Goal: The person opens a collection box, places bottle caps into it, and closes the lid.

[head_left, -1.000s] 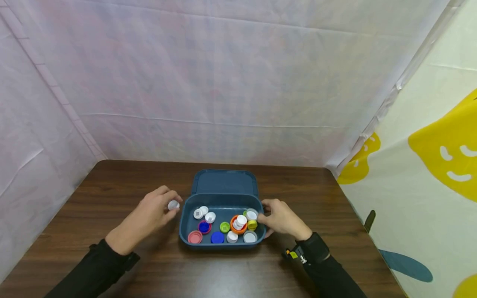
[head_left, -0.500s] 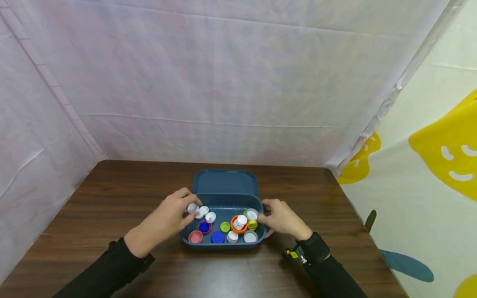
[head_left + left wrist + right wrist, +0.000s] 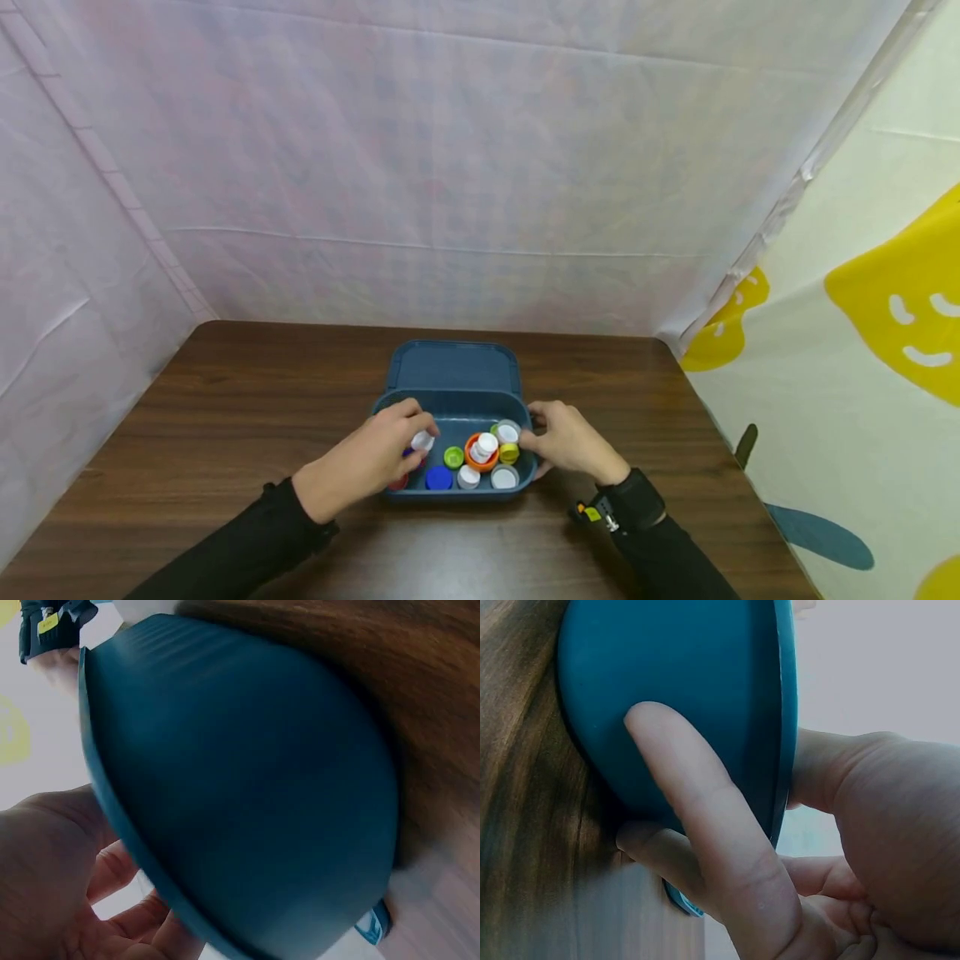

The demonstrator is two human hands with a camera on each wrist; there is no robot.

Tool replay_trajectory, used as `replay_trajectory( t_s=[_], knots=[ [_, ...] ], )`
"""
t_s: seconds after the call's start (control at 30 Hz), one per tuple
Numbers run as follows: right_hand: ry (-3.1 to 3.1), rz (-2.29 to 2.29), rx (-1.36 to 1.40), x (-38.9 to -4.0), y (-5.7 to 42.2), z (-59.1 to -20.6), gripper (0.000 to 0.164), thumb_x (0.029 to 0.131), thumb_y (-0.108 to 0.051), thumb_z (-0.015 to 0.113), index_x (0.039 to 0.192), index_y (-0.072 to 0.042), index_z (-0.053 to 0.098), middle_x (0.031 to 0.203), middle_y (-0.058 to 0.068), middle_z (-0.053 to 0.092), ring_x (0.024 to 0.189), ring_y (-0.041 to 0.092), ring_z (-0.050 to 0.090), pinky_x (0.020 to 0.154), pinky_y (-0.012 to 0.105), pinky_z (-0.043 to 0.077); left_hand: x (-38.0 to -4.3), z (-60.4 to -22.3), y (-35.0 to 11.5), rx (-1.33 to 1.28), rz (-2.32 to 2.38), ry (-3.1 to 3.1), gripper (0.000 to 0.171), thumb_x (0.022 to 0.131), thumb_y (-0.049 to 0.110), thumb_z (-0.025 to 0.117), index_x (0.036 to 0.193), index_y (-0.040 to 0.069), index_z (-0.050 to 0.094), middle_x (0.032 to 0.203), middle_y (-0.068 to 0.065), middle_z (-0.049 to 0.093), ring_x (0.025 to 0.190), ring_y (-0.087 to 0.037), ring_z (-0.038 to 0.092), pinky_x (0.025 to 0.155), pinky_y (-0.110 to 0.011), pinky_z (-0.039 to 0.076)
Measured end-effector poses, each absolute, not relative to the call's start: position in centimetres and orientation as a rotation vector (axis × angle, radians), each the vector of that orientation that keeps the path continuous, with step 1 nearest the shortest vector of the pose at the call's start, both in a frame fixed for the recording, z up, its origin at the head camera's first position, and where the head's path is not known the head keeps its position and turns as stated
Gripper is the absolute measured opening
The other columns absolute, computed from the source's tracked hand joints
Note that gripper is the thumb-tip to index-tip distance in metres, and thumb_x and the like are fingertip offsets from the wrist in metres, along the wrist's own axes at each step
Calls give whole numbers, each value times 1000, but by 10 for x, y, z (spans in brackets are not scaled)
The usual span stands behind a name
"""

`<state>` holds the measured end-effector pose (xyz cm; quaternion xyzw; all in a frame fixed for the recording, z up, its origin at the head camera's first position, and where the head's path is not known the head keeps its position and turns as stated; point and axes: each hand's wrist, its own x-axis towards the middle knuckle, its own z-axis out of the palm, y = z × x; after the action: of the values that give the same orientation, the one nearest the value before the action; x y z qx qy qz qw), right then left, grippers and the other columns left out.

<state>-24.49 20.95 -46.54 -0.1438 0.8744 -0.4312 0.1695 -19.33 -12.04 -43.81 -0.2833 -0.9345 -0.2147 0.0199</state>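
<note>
A blue-grey plastic box (image 3: 450,493) with its lid (image 3: 453,367) folded back holds several bottle caps. Above its left part, my left hand (image 3: 382,446) pinches a white bottle cap (image 3: 423,442) between thumb and fingers; the hand hides the caps beneath it. In the left wrist view, this hand (image 3: 112,877) is over the rim of the box (image 3: 240,772), and the cap is not visible there. My right hand (image 3: 567,442) grips the box's right wall, thumb over the rim; in the right wrist view its fingers (image 3: 697,795) lie along the outside.
Inside the box are a blue cap (image 3: 438,478), a green cap (image 3: 453,457), an orange cap (image 3: 470,461) with white caps on it, and a yellow cap (image 3: 508,453). The brown wooden table (image 3: 262,383) meets a white cloth (image 3: 420,167) behind.
My left hand has moved right with the white bottle cap, from beside the box to over its left part. My right hand and the box have stayed in place.
</note>
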Motion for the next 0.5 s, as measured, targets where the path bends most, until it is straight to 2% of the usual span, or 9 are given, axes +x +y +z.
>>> replay_trajectory(
  t_s=[0.27,0.5],
  knots=[
    [2485,-1224,-409,-247,210,-466,50,106,-11,76,151,8,67,138,31,79,71,24,86,63,43,72,-196,-442,-113,-858,-699,-2966,25,100,9,92,124,10,85,120,-11,75,108,-21,74,102,-49,72],
    [2475,-1234,-403,-247,211,-466,50,105,-11,76,151,8,67,137,31,79,70,25,85,63,43,72,-196,-444,-114,-869,-702,-2966,28,101,10,92,127,9,83,124,-13,75,109,-21,75,101,-47,72]
  ],
)
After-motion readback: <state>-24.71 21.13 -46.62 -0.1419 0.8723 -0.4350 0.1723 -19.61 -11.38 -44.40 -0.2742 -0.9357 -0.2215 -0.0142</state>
